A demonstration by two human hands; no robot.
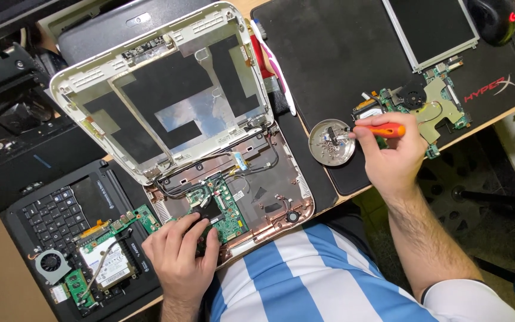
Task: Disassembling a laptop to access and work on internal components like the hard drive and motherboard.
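Note:
A small laptop lies open and stripped, its white lid shell [150,95] empty of a screen and its copper-coloured base [269,179] showing a green circuit board [219,203]. My left hand [183,256] rests on the near edge of that board, fingers curled down onto it. My right hand [391,158] holds an orange-handled screwdriver [385,129], its tip over a round metal dish [332,142] with several small screws inside. The dish sits on a black mat [341,59].
A removed green board with fan and metal bracket [427,104] lies right of the dish. A bare screen panel [430,27] and black mouse [496,18] are at the back right. At the left, a second black laptop [61,217] carries loose boards, a drive and a fan [52,264].

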